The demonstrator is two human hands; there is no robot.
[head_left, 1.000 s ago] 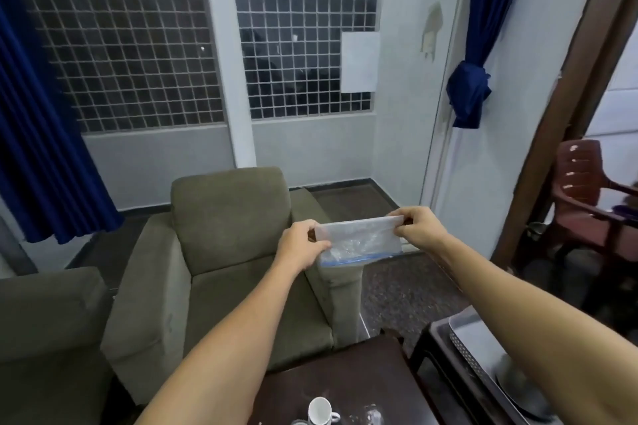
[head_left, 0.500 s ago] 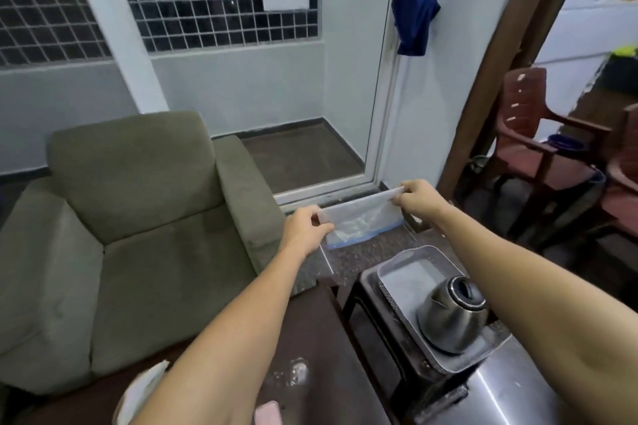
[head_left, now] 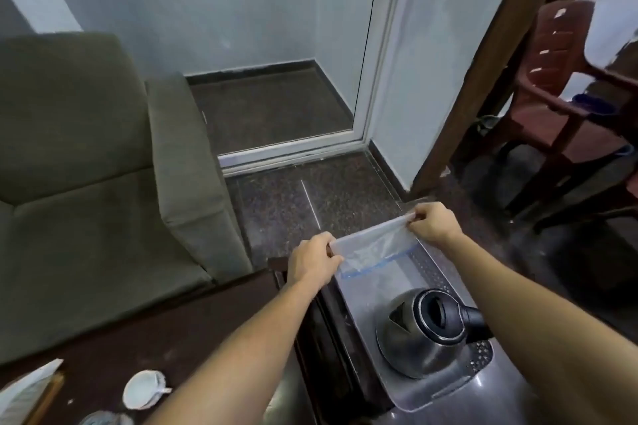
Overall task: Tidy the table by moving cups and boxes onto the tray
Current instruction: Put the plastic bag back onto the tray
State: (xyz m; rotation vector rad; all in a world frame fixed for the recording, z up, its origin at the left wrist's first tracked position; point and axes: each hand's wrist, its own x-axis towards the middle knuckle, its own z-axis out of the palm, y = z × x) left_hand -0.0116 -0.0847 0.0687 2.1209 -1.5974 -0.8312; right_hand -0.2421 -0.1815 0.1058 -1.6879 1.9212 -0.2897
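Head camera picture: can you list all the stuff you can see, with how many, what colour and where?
plastic bag: 1, clear with a blue strip, held stretched above the far end of the tray
tray: 1, silver metal, on the stand at the right
kettle: 1, dark steel with a black handle, standing on the tray
cup: 1, white, on the dark table, bottom left
table: 1, dark brown, near edge of the picture
paper: 1, white, at the table's bottom-left corner
armchair: 1, olive green, left, behind the table
plastic chair: 1, reddish brown, far right
left hand: 1, pinching the bag's left edge
right hand: 1, pinching the bag's right edge
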